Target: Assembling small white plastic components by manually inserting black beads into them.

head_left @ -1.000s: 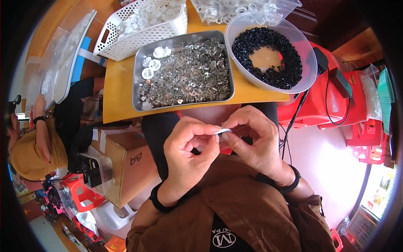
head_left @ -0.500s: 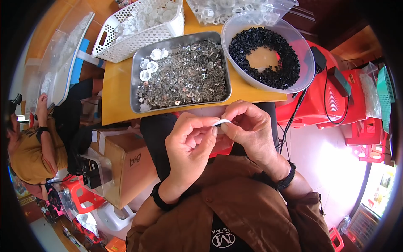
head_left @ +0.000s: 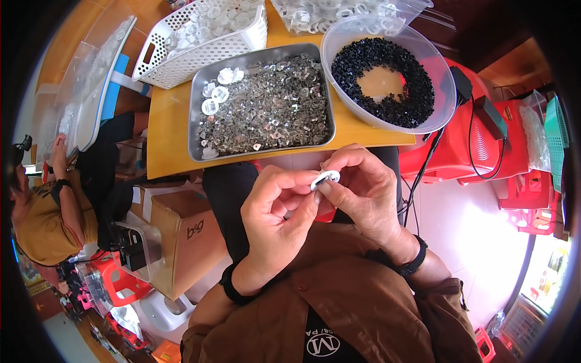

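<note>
Small round white part [head_left: 321, 178], dark patch inside the rim, sits tilted near centre from where I'm standing, pinched between left hand [head_left: 278, 209] and right hand [head_left: 364, 193] fingertips.

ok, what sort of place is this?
Likely a small hand-assembly or sorting workshop: a small white round part held in the fingers, a metal tray of loose small parts, and a clear bowl of black pieces.

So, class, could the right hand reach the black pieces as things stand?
Probably yes: nothing covers the black pieces in the open bowl, though the right hand holds a white part.
</note>
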`<state>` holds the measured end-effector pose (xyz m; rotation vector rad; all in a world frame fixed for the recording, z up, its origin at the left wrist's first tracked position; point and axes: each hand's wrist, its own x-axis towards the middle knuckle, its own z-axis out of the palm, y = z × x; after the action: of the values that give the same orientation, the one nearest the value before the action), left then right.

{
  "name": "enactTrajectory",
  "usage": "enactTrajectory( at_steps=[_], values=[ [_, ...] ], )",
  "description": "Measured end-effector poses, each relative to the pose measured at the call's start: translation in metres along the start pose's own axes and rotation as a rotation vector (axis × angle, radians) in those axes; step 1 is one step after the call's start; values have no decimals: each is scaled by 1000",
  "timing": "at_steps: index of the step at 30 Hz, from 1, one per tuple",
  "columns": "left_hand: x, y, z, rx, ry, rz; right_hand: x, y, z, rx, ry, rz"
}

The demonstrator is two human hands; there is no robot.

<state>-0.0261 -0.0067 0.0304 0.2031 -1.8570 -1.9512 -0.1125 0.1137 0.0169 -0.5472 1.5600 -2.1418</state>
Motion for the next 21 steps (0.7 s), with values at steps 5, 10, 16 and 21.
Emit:
enactTrajectory(
  at_steps=[5,10,16,21],
  values=[
    [0,5,-1,10,-26,29,-3,-4,1,28,-1,-42],
    [0,9,-1,-10,-36,22,-4,-3,-4,-134,-14,-144],
    [-1,12,1,-16,-39,36,-7,-6,-1,-119,19,-140],
    [0,13,2,20,-19,87,-6,-9,0,-154,17,-185]
  ],
)
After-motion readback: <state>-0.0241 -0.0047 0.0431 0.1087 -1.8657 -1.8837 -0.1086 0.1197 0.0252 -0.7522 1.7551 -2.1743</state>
